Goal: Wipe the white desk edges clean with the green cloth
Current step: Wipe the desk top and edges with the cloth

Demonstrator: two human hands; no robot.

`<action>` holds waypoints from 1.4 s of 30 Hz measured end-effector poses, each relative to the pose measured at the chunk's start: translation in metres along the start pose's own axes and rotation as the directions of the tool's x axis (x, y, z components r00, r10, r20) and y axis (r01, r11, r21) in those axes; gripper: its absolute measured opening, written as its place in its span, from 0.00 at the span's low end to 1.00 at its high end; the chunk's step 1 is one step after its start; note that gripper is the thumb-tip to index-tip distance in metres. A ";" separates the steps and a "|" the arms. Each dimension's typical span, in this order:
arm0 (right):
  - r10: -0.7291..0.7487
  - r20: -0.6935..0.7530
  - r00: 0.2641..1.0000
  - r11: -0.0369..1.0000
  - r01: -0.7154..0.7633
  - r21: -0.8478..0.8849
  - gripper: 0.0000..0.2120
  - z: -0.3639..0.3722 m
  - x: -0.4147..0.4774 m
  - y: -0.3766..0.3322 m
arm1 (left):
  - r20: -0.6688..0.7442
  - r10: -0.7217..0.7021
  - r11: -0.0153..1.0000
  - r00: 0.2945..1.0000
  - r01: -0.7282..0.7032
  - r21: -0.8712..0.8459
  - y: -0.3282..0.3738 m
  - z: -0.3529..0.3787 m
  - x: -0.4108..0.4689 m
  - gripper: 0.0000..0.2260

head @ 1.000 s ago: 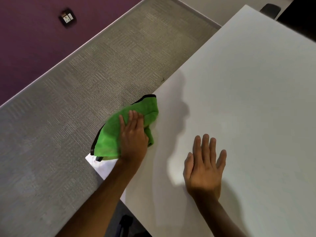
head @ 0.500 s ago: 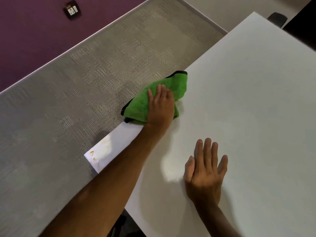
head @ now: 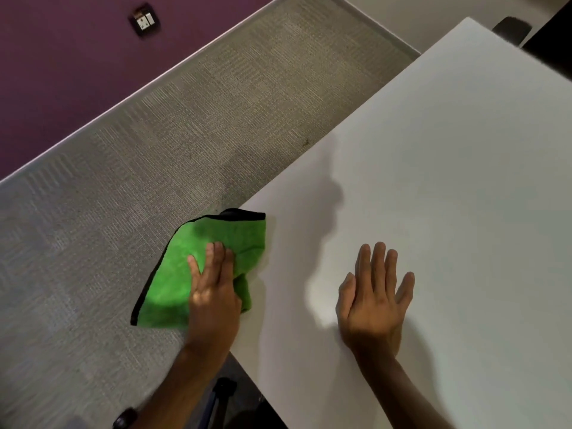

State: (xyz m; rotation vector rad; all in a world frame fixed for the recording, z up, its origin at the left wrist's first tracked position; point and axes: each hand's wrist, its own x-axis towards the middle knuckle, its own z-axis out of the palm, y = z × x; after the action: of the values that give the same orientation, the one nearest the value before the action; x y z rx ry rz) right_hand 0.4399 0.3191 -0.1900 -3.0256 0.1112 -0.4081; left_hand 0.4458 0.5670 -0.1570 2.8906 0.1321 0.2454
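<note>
The white desk (head: pixel 433 187) fills the right half of the head view, its left edge running diagonally from lower left to upper right. A green cloth with black trim (head: pixel 213 239) lies draped over that left edge near the desk's near corner, hiding the corner. My left hand (head: pixel 213 292) presses flat on the cloth, fingers together, palm down. My right hand (head: pixel 374 301) rests flat on the desktop to the right, fingers spread, holding nothing.
Grey carpet (head: pixel 154 168) lies left of the desk, bounded by a purple wall (head: pixel 62 57) with a socket (head: pixel 144 21). A dark chair part (head: pixel 510 29) shows at the desk's far corner. A black base (head: pixel 223 391) sits under the near edge.
My left hand has drawn the cloth back along the desk's left edge toward the near corner, covering the stained corner seen half a second ago. The right hand has stayed put.
</note>
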 end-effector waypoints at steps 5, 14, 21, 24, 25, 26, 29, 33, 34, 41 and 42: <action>-0.029 -0.051 0.998 0.998 0.026 -0.062 0.27 0.002 -0.002 0.000 | 0.069 0.072 0.995 0.995 -0.076 0.056 0.006 0.007 -0.035 0.24; 0.016 0.099 0.995 1.000 -0.013 -0.025 0.27 -0.003 0.003 0.000 | 0.272 0.086 0.994 0.958 -0.100 0.037 0.041 -0.005 -0.074 0.26; 0.093 0.236 0.967 0.994 -0.104 0.033 0.29 -0.012 0.008 -0.007 | 0.342 -0.211 0.974 0.916 0.167 0.155 0.026 -0.002 -0.037 0.35; 0.091 0.256 0.963 0.995 -0.101 0.027 0.29 -0.012 0.008 -0.007 | 0.278 -0.285 0.954 0.917 0.244 0.174 0.018 0.000 -0.015 0.32; 0.089 0.251 0.964 0.995 -0.099 0.027 0.29 -0.012 0.009 -0.008 | 0.256 -0.315 0.945 0.914 0.276 0.177 0.013 0.001 -0.003 0.32; 0.088 0.245 0.966 0.995 -0.098 0.029 0.29 -0.012 0.009 -0.008 | 0.235 -0.344 0.935 0.909 0.309 0.173 0.005 0.003 0.011 0.31; 0.074 0.209 0.975 0.996 -0.080 0.024 0.28 -0.011 0.008 -0.009 | 0.205 -0.399 0.916 0.894 0.380 0.126 -0.020 0.009 0.044 0.28; 0.069 0.120 0.990 0.995 -0.077 0.064 0.27 -0.006 0.005 -0.007 | 0.169 -0.424 0.902 0.890 0.399 0.163 -0.020 0.012 0.047 0.29; 0.070 0.099 0.993 0.994 -0.078 0.079 0.26 -0.004 0.003 -0.006 | 0.166 -0.417 0.904 0.894 0.390 0.173 -0.018 0.013 0.046 0.29; 0.042 0.096 0.994 0.998 -0.047 0.045 0.28 0.005 -0.003 0.001 | 0.266 -0.257 0.954 0.929 0.199 0.224 -0.011 0.006 0.008 0.30; 0.040 0.106 0.994 0.998 -0.044 0.036 0.28 0.006 -0.002 0.002 | 0.272 -0.245 0.954 0.931 0.182 0.236 -0.005 0.006 -0.003 0.31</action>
State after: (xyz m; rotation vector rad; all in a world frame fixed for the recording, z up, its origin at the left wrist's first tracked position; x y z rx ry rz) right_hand 0.4392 0.3179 -0.1963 -2.9942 0.1581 -0.2443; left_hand 0.4437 0.5707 -0.1641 3.0408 0.4411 -0.2610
